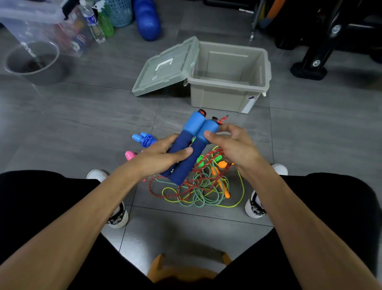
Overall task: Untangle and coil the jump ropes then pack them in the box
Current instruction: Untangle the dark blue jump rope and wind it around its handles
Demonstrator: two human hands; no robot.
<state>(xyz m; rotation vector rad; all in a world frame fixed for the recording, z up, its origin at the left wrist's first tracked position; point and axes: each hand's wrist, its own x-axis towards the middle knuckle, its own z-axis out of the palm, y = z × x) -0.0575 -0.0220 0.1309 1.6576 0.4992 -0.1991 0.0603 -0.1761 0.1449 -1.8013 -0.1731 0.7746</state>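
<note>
1. Held above the grey tiled floor (72, 116), in front of the seated person's knees: two blue foam-gripped jump-rope handles (191, 145), side by side, dark navy along the lower grip, lighter blue at the upper caps, small red-and-black end pieces poking from the tops.
2. Left hand (161, 156) wrapped around the navy grips, thumb across the front, clamped on both handles.
3. Right hand (229, 141) closed at the upper end, thumb pressed on the light blue cap of the right-side handle, fingers curled behind near the red braided cord end (223, 119).
4. Trailing down from the handles: red speckled braided rope (203, 166), running into the tangled pile of ropes (199, 192) on the floor between the two white sneakers.
5. In that pile: a teal-green twisted rope, a thin neon yellow cord looping widest, orange plastic handles (222, 184), green handle pieces, all overlapping.
6. Left of the pile, partly hidden by the left hand: a coiled blue rope with light blue handles (143, 138), and a pink handle tip (129, 155) just below it.
7. Farther out on the floor: open beige plastic storage box (227, 97), nothing visible inside, its grey-green lid (166, 68) leaning against the box's left side.
</note>
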